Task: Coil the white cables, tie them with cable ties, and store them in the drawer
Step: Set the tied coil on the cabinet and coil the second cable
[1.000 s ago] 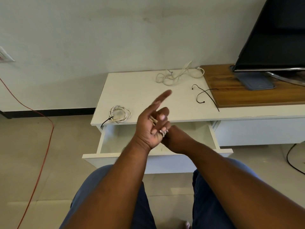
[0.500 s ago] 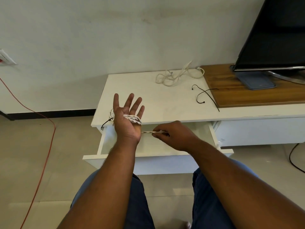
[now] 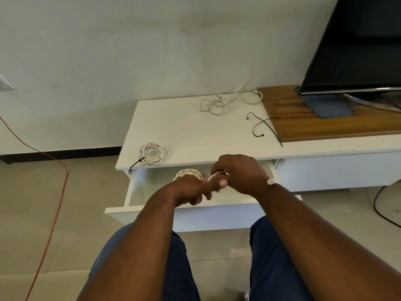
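A white braided cable is wound in loops around my left hand, which is turned palm down over the open drawer. My right hand pinches the cable's loose end just right of the left hand's fingers. A coiled white cable bound with a black tie lies on the white cabinet top near its front left corner. A loose, uncoiled white cable lies at the back of the top. Two black cable ties lie to its right.
A wooden board carries a black TV and a blue flat object at the right. An orange cord runs across the tiled floor at the left, a black cord at the right. My knees are below the drawer.
My left hand has turned from palm-up with spread fingers to palm-down with the coil on it. My right hand has come in close to its fingers, still holding the cable end.
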